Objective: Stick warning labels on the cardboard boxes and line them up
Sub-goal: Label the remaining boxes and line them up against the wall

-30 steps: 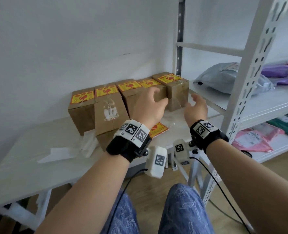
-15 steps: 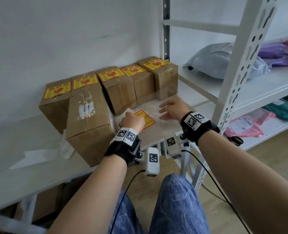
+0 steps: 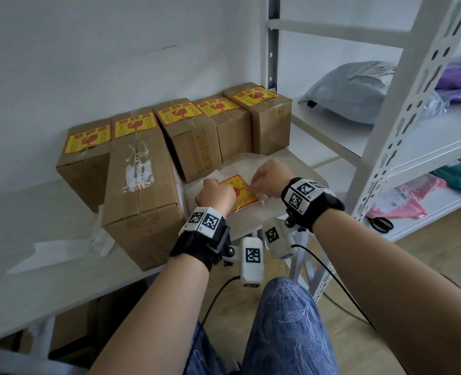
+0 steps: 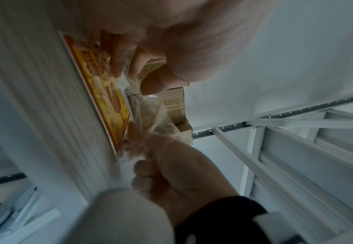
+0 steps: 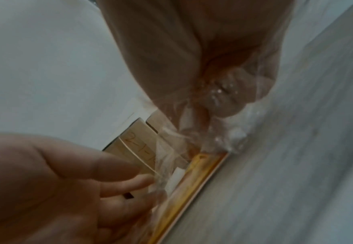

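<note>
Several brown cardboard boxes (image 3: 232, 128) with yellow-red warning labels on top stand in a row against the wall. A longer box (image 3: 143, 196) juts forward from the row at the left. In front of the row a stack of yellow warning labels (image 3: 241, 194) lies on the white table (image 3: 48, 280) inside a clear plastic bag (image 4: 148, 118). My left hand (image 3: 224, 185) pinches the bag's left side. My right hand (image 3: 253, 180) pinches bunched plastic (image 5: 219, 115) at the right side. The labels (image 4: 104, 92) show edge-on in both wrist views.
White backing-paper scraps (image 3: 61, 250) lie on the table to the left of the long box. A white metal shelf rack (image 3: 386, 147) stands close on the right, holding grey (image 3: 353, 90) and pink (image 3: 397, 204) mailer bags and black scissors (image 3: 383, 224).
Both hands came down from the row of boxes to the label bag on the table. The left hand reached it first, then the right took hold of the plastic.
</note>
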`<control>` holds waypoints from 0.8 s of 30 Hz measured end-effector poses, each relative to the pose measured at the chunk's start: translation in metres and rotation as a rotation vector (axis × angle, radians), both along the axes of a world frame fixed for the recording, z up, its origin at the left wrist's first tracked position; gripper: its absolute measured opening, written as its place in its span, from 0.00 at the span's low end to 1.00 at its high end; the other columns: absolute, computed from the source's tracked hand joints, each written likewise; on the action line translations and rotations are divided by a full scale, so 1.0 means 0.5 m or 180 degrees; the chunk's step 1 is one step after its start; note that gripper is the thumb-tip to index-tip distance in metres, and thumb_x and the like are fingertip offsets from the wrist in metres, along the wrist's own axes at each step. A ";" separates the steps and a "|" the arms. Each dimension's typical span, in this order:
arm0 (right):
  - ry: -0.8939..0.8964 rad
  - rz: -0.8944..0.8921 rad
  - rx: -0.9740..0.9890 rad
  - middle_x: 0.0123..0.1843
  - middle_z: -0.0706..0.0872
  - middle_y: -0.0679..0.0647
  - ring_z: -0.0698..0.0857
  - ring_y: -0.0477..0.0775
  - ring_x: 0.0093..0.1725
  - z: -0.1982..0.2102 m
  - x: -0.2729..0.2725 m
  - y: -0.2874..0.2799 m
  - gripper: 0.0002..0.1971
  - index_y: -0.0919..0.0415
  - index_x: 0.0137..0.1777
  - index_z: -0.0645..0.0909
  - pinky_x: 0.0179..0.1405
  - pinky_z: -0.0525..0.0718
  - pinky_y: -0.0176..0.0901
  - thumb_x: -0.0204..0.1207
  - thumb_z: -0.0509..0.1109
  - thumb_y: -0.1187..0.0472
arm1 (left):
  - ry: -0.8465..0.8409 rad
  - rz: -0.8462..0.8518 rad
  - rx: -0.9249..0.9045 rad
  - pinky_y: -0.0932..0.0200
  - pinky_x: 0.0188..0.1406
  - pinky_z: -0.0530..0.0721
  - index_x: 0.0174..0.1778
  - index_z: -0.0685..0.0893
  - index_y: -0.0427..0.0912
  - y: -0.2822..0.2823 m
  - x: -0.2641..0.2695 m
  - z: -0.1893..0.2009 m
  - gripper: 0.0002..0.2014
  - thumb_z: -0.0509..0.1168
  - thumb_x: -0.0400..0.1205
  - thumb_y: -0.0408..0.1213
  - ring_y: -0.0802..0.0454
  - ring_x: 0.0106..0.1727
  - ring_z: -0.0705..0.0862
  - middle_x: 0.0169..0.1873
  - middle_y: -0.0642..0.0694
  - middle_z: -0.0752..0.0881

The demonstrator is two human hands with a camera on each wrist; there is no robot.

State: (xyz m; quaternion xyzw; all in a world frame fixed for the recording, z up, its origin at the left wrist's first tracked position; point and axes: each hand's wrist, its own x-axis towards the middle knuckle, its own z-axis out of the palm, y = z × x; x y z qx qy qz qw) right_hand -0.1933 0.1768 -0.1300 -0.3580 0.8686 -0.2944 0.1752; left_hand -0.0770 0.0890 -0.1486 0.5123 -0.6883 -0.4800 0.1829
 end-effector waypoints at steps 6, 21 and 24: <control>-0.0196 0.0000 0.0424 0.44 0.90 0.56 0.88 0.56 0.46 -0.011 0.009 -0.024 0.23 0.65 0.46 0.86 0.54 0.89 0.49 0.72 0.77 0.42 | 0.0214 0.0029 0.0053 0.53 0.63 0.74 0.82 0.67 0.44 0.006 0.008 0.003 0.30 0.63 0.82 0.31 0.41 0.77 0.71 0.77 0.40 0.73; -0.1315 -0.0237 -0.0612 0.36 0.81 0.48 0.79 0.44 0.33 -0.013 0.009 -0.002 0.12 0.52 0.36 0.79 0.30 0.79 0.33 0.78 0.72 0.66 | 0.0275 -0.0243 -0.0171 0.47 0.68 0.80 0.75 0.76 0.43 0.032 0.021 0.024 0.22 0.61 0.84 0.31 0.42 0.69 0.80 0.70 0.42 0.81; -0.1098 -0.0418 -0.0720 0.39 0.84 0.50 0.84 0.51 0.40 -0.026 0.009 -0.009 0.09 0.52 0.38 0.83 0.45 0.88 0.43 0.78 0.71 0.64 | 0.0056 -0.0452 -0.0221 0.44 0.71 0.79 0.77 0.75 0.43 0.030 0.018 0.024 0.23 0.61 0.84 0.33 0.40 0.70 0.79 0.71 0.40 0.80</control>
